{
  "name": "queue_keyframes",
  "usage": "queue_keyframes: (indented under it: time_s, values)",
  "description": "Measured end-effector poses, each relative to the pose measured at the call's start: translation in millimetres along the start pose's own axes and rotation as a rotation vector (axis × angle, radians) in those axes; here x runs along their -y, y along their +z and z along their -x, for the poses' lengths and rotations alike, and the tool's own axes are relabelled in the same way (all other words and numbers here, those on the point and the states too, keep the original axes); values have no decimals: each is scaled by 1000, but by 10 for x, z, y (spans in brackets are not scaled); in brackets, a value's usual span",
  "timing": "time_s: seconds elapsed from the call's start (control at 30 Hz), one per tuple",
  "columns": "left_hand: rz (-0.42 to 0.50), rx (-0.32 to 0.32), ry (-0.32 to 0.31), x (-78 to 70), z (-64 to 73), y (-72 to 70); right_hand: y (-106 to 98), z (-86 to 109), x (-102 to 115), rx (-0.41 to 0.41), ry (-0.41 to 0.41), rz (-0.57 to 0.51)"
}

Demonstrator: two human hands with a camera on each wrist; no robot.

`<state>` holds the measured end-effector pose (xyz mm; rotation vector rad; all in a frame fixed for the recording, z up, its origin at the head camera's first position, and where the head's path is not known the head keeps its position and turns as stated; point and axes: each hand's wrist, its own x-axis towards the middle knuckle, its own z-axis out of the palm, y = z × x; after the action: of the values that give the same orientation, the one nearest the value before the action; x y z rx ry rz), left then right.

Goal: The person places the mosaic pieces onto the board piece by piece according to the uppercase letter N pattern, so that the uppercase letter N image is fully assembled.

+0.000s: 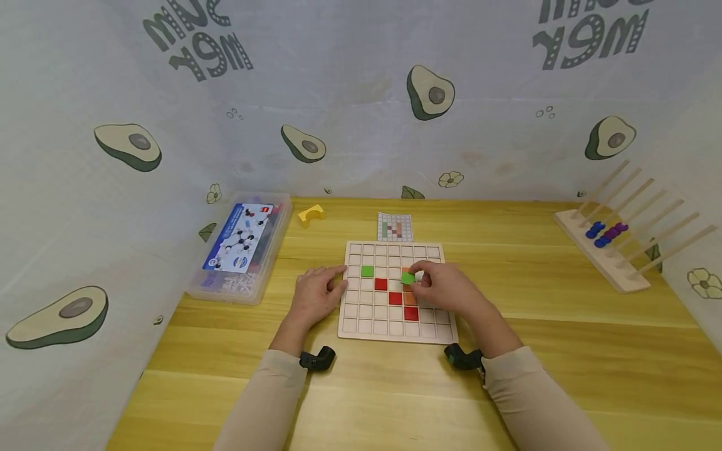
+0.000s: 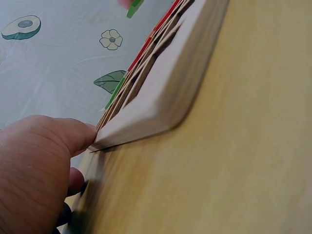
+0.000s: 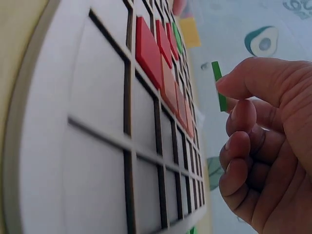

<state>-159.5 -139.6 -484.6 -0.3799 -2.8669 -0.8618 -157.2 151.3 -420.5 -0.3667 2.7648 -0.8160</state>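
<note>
A pale wooden grid board (image 1: 366,327) lies flat on the table. In the head view, my left hand (image 1: 316,293) touches its left edge with thumb and fingertips; the left wrist view shows the thumb (image 2: 73,134) against the rim. My right hand (image 1: 448,287) pinches a green square tile (image 3: 219,87) between thumb and fingers, raised above the cells, the other fingers curled. Set in the grid are one green tile (image 1: 367,271), red tiles (image 1: 380,284) in a diagonal and orange tiles (image 1: 410,299) in a column, partly covered by the right hand and its tile.
Behind the board lies a small card (image 1: 395,227) printed with a coloured grid. A clear plastic box (image 1: 264,275) with a blue label stands at left, beside a yellow arch block (image 1: 311,215). At right is a wooden peg rack (image 1: 600,254) holding blue and purple beads.
</note>
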Motion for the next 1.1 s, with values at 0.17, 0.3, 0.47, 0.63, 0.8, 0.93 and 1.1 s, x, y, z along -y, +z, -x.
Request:
queue_keyframes:
  time_s: [0.17,0.3,0.47,0.63,0.8,0.93,1.1]
  values:
    - [4,1,-4,-11,3,-11,111,-75,96,34,-53,-31]
    - [7,2,-3,-12,2,-9,190,-120,187,64,-76,-31]
    - [7,5,-2,-7,-4,-11,272,-180,297,76,-95,-23]
    - [4,5,-3,-6,-6,-15,330,-248,390,65,-125,-1]
    - [1,5,-4,-10,-3,-15,358,-298,457,61,-133,15]
    - [3,6,-6,-6,-4,-11,383,-333,479,61,-139,40]
    - [4,1,-3,3,-7,-6,401,-361,497,61,-141,55]
